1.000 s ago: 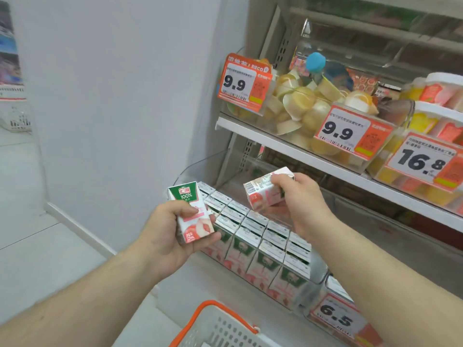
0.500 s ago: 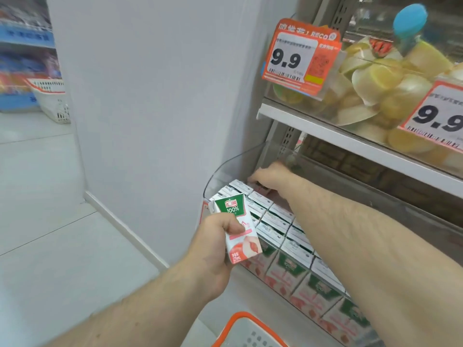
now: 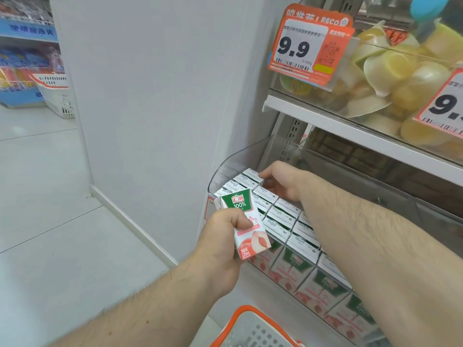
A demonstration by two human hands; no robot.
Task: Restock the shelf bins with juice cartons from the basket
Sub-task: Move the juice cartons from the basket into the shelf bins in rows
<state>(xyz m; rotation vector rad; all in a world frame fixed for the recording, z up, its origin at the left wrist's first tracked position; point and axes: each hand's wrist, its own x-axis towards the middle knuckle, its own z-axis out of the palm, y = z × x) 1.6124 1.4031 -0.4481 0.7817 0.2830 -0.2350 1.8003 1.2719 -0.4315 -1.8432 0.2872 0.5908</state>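
— Where are we looking right now?

— A shop, a small grocery or convenience store by the look of it. Top right, an orange price tag (image 3: 309, 45) reading 9.9 hangs on a clear bin of yellow fruit cups (image 3: 390, 71), with a second tag (image 3: 446, 106) further right.

— And lower down?

— A white metal shelf (image 3: 350, 128), and under it a clear bin (image 3: 238, 159) packed with rows of identical juice cartons (image 3: 283, 216). Near edge, an orange-rimmed shopping basket (image 3: 250, 319).

— Anything beyond?

— Far left, past a white wall panel (image 3: 155, 83), tiled floor (image 3: 45, 184), another white basket (image 3: 56, 93) and stacked colourful goods under a blue sign (image 3: 28, 30).
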